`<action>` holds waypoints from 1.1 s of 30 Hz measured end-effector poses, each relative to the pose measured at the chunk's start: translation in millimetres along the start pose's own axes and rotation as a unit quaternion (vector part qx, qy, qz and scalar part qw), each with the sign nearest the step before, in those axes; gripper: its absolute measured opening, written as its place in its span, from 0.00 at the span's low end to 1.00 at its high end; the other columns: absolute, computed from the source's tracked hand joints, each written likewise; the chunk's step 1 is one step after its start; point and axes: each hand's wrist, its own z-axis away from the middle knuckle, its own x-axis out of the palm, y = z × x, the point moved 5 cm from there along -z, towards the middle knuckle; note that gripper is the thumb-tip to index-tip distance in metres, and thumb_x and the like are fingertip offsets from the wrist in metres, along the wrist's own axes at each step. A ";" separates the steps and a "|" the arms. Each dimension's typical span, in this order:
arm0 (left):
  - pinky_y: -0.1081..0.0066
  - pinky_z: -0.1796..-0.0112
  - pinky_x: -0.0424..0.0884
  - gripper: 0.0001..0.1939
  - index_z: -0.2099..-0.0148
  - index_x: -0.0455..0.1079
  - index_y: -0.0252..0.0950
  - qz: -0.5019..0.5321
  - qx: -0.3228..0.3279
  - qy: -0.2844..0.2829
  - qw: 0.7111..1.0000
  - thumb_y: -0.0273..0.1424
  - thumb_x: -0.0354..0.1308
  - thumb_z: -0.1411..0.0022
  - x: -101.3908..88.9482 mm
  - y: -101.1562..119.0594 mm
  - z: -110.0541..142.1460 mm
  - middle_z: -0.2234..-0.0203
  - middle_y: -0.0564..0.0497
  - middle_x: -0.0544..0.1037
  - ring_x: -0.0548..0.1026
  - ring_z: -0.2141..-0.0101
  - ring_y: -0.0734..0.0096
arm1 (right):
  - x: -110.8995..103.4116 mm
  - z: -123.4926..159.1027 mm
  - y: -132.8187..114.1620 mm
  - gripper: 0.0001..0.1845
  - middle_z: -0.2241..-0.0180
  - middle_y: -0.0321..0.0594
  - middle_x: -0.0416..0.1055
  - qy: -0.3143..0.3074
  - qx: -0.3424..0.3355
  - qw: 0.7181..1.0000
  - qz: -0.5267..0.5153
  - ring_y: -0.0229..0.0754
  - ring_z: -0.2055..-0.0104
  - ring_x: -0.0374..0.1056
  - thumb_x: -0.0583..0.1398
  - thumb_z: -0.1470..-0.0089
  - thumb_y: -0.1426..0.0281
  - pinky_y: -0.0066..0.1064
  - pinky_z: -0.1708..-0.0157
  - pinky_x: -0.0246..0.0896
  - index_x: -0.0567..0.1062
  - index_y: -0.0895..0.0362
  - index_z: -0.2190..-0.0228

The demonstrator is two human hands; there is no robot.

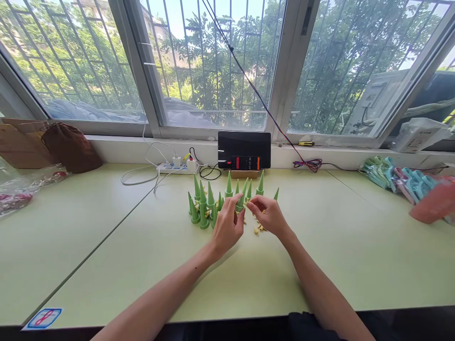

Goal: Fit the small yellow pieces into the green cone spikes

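Note:
My left hand [228, 222] is closed around a green pointed cone [242, 198], gripping it near its lower end with the tip up and slightly tilted. Just to the right, my right hand [270, 214] has thumb and forefinger pinched together on a small yellow piece [246, 204], close beside the cone. Several more green cones with wider round bases [203, 215] stand upright on the table, mostly left of and behind my hands. Small yellow pieces [256, 231] lie scattered between and below my hands, some among the cones.
A phone [245, 163] leans on a dark tablet [244, 142] behind the cones. A power strip [177, 167] with white cables lies back left, near a brown drawstring bag [73, 147]. Plastic-wrapped light-blue items [401, 177] lie at the right. A seam [106, 239] crosses the table.

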 end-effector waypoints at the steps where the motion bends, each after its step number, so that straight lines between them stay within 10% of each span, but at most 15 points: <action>1: 0.76 0.76 0.65 0.19 0.41 0.58 0.41 -0.001 -0.002 0.005 1.000 0.29 0.51 0.33 -0.6 -0.3 -0.4 0.58 0.49 0.69 0.63 0.80 0.84 | 0.2 0.3 -0.6 0.15 0.77 0.35 0.65 -0.001 -0.002 1.000 -0.007 0.36 0.77 0.58 0.58 0.41 0.58 0.28 0.76 0.54 0.70 0.57 0.70; 33: 0.79 0.81 0.63 0.20 0.45 0.61 0.38 0.101 -0.121 -0.024 0.987 0.32 0.57 0.39 -3.7 -1.5 -4.9 0.59 0.49 0.69 0.63 0.83 0.88 | 3.5 -2.0 2.6 0.22 0.84 0.31 0.58 -0.036 0.027 0.999 0.021 0.34 0.81 0.52 0.53 0.39 0.57 0.27 0.79 0.47 0.64 0.56 0.79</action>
